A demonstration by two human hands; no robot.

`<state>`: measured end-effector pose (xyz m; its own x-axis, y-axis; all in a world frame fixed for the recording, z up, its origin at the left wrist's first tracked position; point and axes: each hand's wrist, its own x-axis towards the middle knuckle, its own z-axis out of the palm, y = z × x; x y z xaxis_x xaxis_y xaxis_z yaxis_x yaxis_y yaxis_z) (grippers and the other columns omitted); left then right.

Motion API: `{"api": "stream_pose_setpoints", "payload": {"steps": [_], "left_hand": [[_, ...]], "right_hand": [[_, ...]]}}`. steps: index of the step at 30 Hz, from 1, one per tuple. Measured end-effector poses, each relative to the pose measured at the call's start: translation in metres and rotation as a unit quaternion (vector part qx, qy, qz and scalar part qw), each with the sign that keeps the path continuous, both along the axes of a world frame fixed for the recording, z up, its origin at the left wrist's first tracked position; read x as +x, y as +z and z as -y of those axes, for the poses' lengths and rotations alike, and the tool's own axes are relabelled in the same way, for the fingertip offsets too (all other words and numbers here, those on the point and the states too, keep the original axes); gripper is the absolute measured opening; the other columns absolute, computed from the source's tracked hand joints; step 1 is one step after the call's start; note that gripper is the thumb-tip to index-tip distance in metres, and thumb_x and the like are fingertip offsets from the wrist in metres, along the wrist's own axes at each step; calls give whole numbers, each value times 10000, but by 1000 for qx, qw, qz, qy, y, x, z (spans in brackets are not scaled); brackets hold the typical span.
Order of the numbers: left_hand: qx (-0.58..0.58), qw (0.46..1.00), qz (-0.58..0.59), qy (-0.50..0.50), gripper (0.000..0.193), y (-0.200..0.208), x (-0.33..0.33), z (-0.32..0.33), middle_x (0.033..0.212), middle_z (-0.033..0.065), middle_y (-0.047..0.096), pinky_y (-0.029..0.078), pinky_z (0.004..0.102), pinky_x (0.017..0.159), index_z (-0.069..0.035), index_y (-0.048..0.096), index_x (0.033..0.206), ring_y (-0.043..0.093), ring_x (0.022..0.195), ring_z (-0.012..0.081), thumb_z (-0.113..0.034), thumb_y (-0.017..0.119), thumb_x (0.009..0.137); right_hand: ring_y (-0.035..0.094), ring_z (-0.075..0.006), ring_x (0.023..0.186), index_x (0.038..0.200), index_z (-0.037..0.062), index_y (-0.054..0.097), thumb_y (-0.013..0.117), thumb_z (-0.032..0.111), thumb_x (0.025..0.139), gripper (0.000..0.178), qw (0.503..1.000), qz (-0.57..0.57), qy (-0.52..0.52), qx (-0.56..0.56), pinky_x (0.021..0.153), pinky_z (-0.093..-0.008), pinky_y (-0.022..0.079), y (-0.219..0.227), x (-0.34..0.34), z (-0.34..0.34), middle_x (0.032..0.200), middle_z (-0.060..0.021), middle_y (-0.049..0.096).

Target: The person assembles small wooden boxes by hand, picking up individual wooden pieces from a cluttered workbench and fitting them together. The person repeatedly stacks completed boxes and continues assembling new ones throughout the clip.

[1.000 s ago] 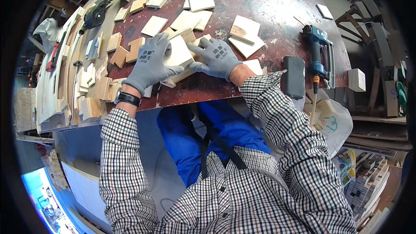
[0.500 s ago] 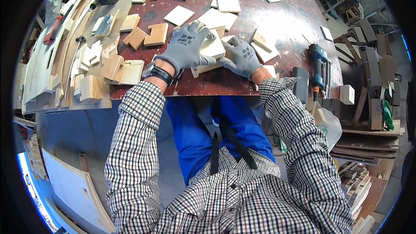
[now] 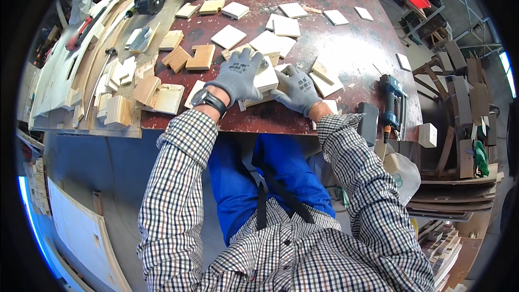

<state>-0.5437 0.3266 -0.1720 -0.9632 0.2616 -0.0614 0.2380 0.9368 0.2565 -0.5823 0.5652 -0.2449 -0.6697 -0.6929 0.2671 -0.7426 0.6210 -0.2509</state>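
On one brown table (image 3: 346,48), two gloved hands, left hand (image 3: 238,78) and right hand (image 3: 297,92), press one wooden block (image 3: 266,80).

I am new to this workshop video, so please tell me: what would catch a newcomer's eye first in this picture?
First, two grey-gloved hands, the left hand and the right hand, pressing down on a pale wooden block near the front edge of the dark red worktable. Around them many small pale wood pieces lie scattered. At the table's right edge rests a blue nail gun.
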Motion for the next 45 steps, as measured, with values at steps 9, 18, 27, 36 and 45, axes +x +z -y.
{"api": "stream_pose_setpoints", "payload": {"steps": [9, 18, 27, 36, 45], "left_hand": [[7, 997, -79, -4, 935, -10, 6, 1, 1475, 163, 459, 467, 564, 1126, -152, 480, 1411, 465, 1400, 415, -402, 965, 652], [36, 991, -123, -38, 790, -16, 5, 5, 1370, 178, 475, 449, 524, 1123, -124, 529, 1325, 472, 1320, 424, -312, 918, 663], [35, 995, -77, -58, 840, -24, -6, 7, 1397, 175, 486, 317, 550, 1232, -111, 528, 1352, 385, 1421, 430, -334, 952, 662], [35, 994, -77, -67, 872, -21, 3, 6, 1488, 187, 424, 407, 439, 1212, -28, 463, 1414, 443, 1415, 336, -278, 962, 743], [79, 996, -34, -39, 786, -8, 10, 2, 1616, 273, 338, 399, 551, 1191, -76, 510, 1276, 355, 1483, 468, -312, 997, 706]], "right_hand": [[642, -371, 1109, 1532, 202, 533, 564, 633, 1022, 668, 1000, 19, -2, 21, 953, -490, 513, 4, 1, 0, 1215, -169, 626], [649, -349, 1123, 1482, 192, 570, 673, 610, 963, 674, 1000, 25, 4, -17, 964, -480, 513, 8, 3, -1, 1200, -150, 624], [659, -299, 1110, 1302, 173, 702, 757, 597, 862, 614, 999, -34, -15, -19, 894, -455, 527, -7, -1, -2, 1227, -107, 606], [596, -262, 1168, 1301, 33, 696, 764, 526, 905, 636, 998, 41, -25, 42, 991, -433, 437, 6, 16, 5, 1315, -69, 634], [609, -246, 1118, 1481, 74, 575, 769, 538, 876, 787, 989, 101, -99, -48, 948, -431, 442, 8, 28, 14, 1233, -70, 616]]}}
